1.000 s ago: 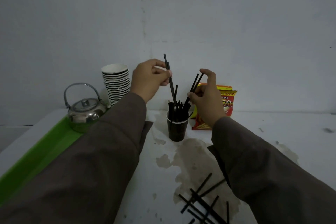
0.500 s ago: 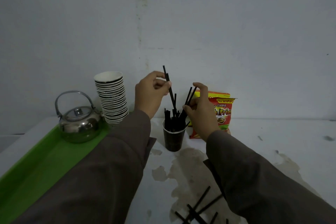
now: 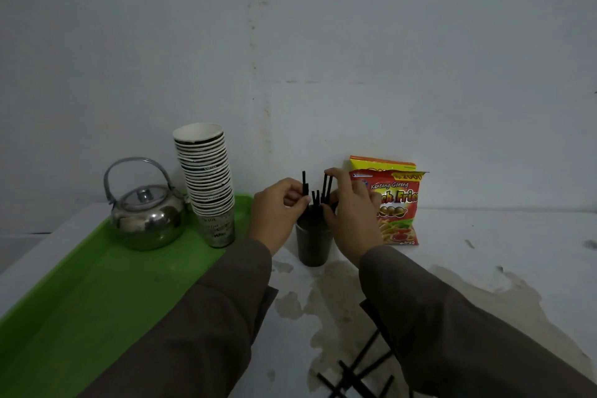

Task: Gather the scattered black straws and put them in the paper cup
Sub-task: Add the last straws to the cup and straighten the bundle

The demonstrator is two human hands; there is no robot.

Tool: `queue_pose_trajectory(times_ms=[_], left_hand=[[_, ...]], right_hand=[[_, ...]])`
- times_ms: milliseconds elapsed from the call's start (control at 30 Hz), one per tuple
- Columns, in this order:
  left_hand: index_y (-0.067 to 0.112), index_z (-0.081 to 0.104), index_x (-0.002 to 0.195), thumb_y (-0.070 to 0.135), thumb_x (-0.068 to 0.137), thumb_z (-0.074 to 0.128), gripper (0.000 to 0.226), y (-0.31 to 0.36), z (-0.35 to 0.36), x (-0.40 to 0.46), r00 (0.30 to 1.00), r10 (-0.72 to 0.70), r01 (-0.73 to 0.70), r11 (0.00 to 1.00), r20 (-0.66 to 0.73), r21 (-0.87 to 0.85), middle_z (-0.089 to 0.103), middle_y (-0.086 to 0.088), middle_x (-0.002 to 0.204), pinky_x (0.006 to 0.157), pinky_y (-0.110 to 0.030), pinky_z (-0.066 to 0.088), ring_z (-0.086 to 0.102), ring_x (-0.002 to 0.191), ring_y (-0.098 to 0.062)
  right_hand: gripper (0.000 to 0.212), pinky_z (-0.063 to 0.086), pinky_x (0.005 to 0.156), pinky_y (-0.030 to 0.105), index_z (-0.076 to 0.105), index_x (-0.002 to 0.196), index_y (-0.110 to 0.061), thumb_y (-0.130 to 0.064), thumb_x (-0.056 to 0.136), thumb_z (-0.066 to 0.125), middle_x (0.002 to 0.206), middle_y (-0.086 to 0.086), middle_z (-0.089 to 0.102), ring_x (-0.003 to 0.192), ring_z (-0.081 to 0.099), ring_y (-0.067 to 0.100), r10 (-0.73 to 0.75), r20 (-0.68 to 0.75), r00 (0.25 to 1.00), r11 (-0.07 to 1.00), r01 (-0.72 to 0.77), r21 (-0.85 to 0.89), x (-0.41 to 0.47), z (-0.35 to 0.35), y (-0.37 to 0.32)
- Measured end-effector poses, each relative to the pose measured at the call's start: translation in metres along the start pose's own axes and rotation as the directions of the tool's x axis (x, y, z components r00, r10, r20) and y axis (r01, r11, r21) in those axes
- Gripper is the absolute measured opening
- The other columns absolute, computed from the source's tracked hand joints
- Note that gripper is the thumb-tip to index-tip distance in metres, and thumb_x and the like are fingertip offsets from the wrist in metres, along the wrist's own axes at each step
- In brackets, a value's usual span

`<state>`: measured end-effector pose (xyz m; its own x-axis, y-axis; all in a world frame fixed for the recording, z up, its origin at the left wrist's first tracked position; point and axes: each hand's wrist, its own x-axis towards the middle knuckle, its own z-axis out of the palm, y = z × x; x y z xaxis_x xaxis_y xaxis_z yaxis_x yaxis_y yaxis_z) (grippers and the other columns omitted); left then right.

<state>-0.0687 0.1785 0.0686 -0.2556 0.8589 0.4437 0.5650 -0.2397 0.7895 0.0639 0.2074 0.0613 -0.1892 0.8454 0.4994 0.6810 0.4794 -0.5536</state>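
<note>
Both hands meet over the dark paper cup (image 3: 314,245), which stands on the white table (image 3: 484,236) a little below the middle of the view. The left hand (image 3: 279,213) comes in from 7 o'clock, its thumb and forefinger pinched on a pair of black straws (image 3: 304,186) held upright at the cup's left rim, their lower ends already down in the cup. The right hand (image 3: 352,220) comes in from 5 o'clock and grips two more straws (image 3: 327,186) between thumb and fingers at the cup's right rim, forefinger resting on their tops. Between the two hands a few shorter straw ends (image 3: 315,198) poke up out of the cup (how many stand inside is hard to tell, as the hands cover the mouth).

At 6 o'clock from the cup, near the bottom edge, loose straws (image 3: 358,371) lie crossed over one another on a brownish stain (image 3: 326,300) on the table, partly hidden under the right sleeve (image 3: 468,326).

At 3 o'clock from the cup, just beside the right hand, a red and yellow snack packet (image 3: 399,220) stands against the wall. At 9 o'clock a green tray (image 3: 97,300) carries a tall stack of paper cups (image 3: 208,184) and, further toward 9 o'clock, a shiny metal kettle (image 3: 147,216) with its handle upright
</note>
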Motion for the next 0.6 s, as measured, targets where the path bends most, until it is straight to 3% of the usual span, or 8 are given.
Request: queue_pose_trajectory(times_ms=[133, 267, 400, 500, 600], left_hand=[[0.016, 0.062, 0.079, 0.009, 0.079, 0.067, 0.009, -0.003, 0.004, -0.005, 0.997, -0.049, 0.046, 0.998, 0.064, 0.047, 0.059, 0.004, 0.067, 0.054, -0.004, 0.042, 0.056, 0.064, -0.008], [0.009, 0.068, 0.087, 0.007, 0.077, 0.067, 0.01, -0.001, 0.007, -0.007, 0.994, -0.057, 0.038, 0.98, 0.093, 0.193, 0.069, -0.011, 0.082, 0.061, -0.017, 0.042, 0.06, 0.072, -0.017], [0.006, 0.071, 0.095, 0.007, 0.077, 0.067, 0.018, 0.003, 0.007, -0.009, 0.992, -0.075, 0.048, 0.968, 0.099, 0.246, 0.073, -0.013, 0.097, 0.069, -0.012, 0.038, 0.065, 0.086, -0.021], [0.006, 0.071, 0.099, 0.008, 0.076, 0.069, 0.023, 0.01, 0.002, -0.007, 0.989, -0.102, 0.066, 0.954, 0.11, 0.292, 0.072, -0.014, 0.101, 0.077, -0.019, 0.043, 0.066, 0.092, -0.024], [0.006, 0.071, 0.098, 0.003, 0.078, 0.066, 0.02, 0.02, -0.009, -0.008, 0.996, -0.069, 0.044, 0.941, 0.064, 0.337, 0.073, -0.015, 0.095, 0.077, -0.025, 0.047, 0.066, 0.086, -0.026]], right_hand=[[0.036, 0.029, 0.092, 0.035, 0.046, 0.121, -0.03, -0.025, 0.087, 0.055, 0.118, 0.009, 0.05, 0.114, 0.035, 0.031, -0.006, 0.048, 0.999, 0.993, 0.011, -0.118, -0.004, 0.001, 0.003], [0.027, 0.018, 0.088, 0.036, 0.06, 0.115, -0.021, -0.024, 0.089, 0.05, 0.108, 0.008, 0.064, 0.113, 0.037, 0.024, -0.143, 0.003, 0.99, 0.966, 0.14, -0.218, -0.007, -0.001, 0.002], [0.028, 0.022, 0.087, 0.041, 0.062, 0.114, -0.019, -0.023, 0.091, 0.047, 0.107, 0.005, 0.069, 0.11, 0.042, 0.025, -0.17, 0.006, 0.985, 0.958, 0.166, -0.235, -0.005, -0.006, 0.0], [0.032, 0.025, 0.09, 0.043, 0.055, 0.122, -0.023, -0.023, 0.092, 0.046, 0.112, 0.002, 0.067, 0.112, 0.042, 0.023, -0.148, 0.002, 0.989, 0.97, 0.145, -0.195, -0.002, -0.012, -0.002], [0.033, 0.025, 0.092, 0.041, 0.055, 0.122, -0.025, -0.019, 0.091, 0.046, 0.115, 0.001, 0.065, 0.114, 0.042, 0.022, -0.143, -0.028, 0.989, 0.98, 0.138, -0.147, -0.001, -0.024, -0.005]])
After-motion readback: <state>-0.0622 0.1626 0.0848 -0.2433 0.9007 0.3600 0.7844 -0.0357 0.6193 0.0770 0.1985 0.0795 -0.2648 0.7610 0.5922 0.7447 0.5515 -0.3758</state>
